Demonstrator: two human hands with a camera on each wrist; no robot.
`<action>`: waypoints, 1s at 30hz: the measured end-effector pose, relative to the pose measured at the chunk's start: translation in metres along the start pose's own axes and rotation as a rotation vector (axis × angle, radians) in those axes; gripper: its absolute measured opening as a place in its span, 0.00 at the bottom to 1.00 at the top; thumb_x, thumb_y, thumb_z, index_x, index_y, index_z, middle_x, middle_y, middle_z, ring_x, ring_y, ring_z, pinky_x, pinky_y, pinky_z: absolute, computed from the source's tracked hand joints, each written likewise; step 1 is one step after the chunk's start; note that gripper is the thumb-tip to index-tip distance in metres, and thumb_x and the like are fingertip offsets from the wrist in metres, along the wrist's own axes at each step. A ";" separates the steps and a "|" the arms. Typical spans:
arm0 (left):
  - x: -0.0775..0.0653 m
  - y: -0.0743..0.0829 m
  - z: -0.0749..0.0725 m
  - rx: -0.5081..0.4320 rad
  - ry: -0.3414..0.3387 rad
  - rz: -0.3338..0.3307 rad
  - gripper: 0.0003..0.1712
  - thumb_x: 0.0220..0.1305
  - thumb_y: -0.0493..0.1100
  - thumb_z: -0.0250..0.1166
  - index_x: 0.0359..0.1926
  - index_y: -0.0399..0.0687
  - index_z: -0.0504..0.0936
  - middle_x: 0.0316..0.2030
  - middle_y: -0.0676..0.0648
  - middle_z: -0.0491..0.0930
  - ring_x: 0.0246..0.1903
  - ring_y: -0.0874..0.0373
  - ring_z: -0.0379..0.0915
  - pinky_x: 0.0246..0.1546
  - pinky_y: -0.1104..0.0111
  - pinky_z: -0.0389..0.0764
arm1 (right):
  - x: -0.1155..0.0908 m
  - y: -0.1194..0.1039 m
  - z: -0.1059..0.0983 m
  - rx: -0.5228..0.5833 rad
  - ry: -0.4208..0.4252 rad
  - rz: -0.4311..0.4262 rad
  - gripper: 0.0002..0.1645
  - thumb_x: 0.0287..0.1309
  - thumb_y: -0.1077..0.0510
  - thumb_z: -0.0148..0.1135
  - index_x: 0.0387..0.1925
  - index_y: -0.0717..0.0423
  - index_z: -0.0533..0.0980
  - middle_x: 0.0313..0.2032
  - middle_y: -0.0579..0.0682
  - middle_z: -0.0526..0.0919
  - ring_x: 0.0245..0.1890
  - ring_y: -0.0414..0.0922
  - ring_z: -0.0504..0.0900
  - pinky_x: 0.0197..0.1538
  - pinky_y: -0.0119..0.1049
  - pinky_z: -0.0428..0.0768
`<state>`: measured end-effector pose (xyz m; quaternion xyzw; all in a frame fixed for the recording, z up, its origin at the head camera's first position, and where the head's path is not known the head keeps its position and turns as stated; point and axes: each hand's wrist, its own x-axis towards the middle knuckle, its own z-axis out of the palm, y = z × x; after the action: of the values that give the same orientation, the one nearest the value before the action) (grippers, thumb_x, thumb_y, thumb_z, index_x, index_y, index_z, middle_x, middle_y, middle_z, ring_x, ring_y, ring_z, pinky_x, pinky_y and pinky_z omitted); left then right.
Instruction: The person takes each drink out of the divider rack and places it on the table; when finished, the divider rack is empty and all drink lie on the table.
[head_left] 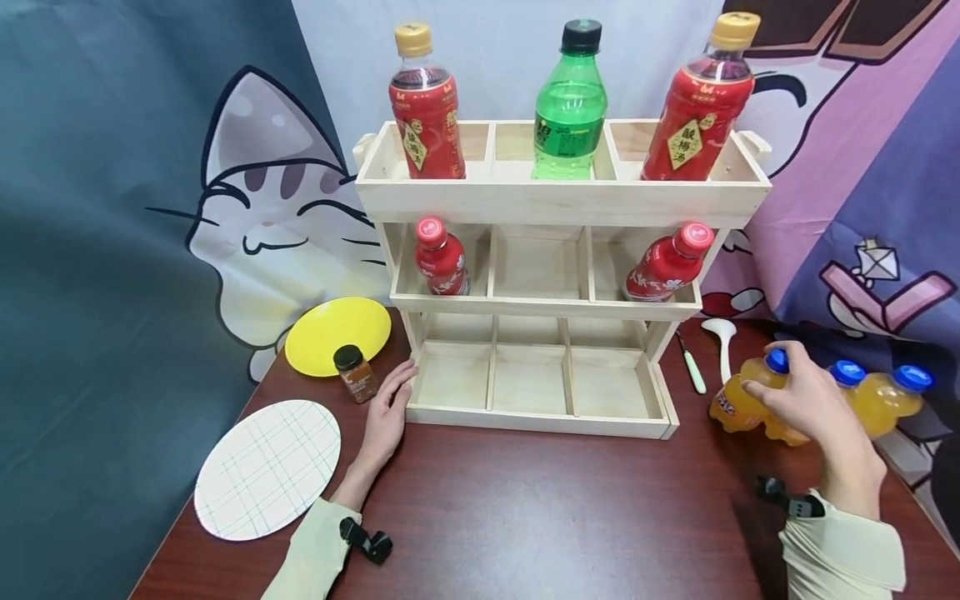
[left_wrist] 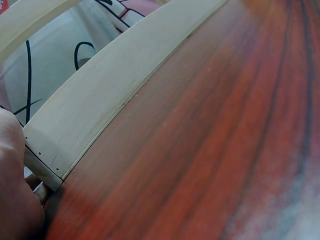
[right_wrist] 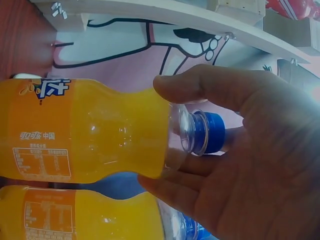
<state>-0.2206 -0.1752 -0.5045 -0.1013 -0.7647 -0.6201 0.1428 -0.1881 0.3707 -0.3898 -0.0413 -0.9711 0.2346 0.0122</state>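
My right hand (head_left: 817, 404) holds a bottle of orange soda (head_left: 738, 398) by its shoulder, at the right end of the table. In the right wrist view, the thumb lies on one side of that blue-capped bottle and fingers curl round the other. A second orange soda bottle (right_wrist: 120, 215) lies alongside it in that view; another (head_left: 885, 404) stands farther right in the head view. At the shelf's lower left corner, my left hand (head_left: 385, 421) rests with extended fingers against the side of the wooden shelf (head_left: 540, 423). Its fingertips are partly hidden in the left wrist view.
Red-labelled bottles (head_left: 697, 121) and a green bottle (head_left: 572, 117) stand on the top tier. Small red bottles (head_left: 442, 262) occupy the middle tier's outer compartments. Left are a yellow plate (head_left: 318, 333), a spice jar (head_left: 356, 375) and a checked oval mat (head_left: 266, 471); right, a white ladle (head_left: 723, 346) and green-handled utensil (head_left: 693, 372).
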 end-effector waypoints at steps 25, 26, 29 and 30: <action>0.006 -0.006 0.002 -0.019 -0.010 -0.038 0.18 0.67 0.38 0.48 0.56 0.38 0.71 0.62 0.46 0.64 0.64 0.54 0.54 0.54 0.85 0.57 | -0.002 -0.120 0.001 0.582 0.629 -0.313 0.34 0.46 0.62 0.66 0.56 0.51 0.65 0.52 0.52 0.73 0.54 0.37 0.71 0.58 0.26 0.66; 0.004 -0.002 0.002 -0.019 -0.010 -0.042 0.18 0.67 0.38 0.48 0.56 0.38 0.71 0.61 0.46 0.64 0.64 0.54 0.54 0.55 0.85 0.57 | -0.002 -0.130 0.001 0.621 0.651 -0.333 0.34 0.45 0.63 0.66 0.56 0.53 0.65 0.52 0.54 0.72 0.54 0.39 0.71 0.59 0.28 0.66; -0.003 0.003 0.000 0.009 -0.008 -0.047 0.18 0.67 0.37 0.47 0.56 0.37 0.71 0.61 0.44 0.64 0.64 0.52 0.54 0.54 0.86 0.57 | 0.000 -0.155 0.005 0.719 0.714 -0.392 0.35 0.43 0.64 0.67 0.56 0.59 0.65 0.52 0.58 0.71 0.55 0.44 0.70 0.60 0.35 0.66; -0.005 0.004 -0.001 0.013 -0.005 -0.049 0.18 0.67 0.37 0.48 0.56 0.37 0.71 0.61 0.44 0.64 0.64 0.52 0.54 0.54 0.86 0.57 | 0.002 -0.162 0.007 0.748 0.727 -0.406 0.36 0.42 0.65 0.68 0.56 0.59 0.65 0.52 0.58 0.71 0.54 0.45 0.70 0.60 0.36 0.67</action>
<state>-0.2143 -0.1749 -0.5026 -0.0832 -0.7714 -0.6182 0.1262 -0.2022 0.2237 -0.3218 0.0756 -0.7435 0.5267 0.4051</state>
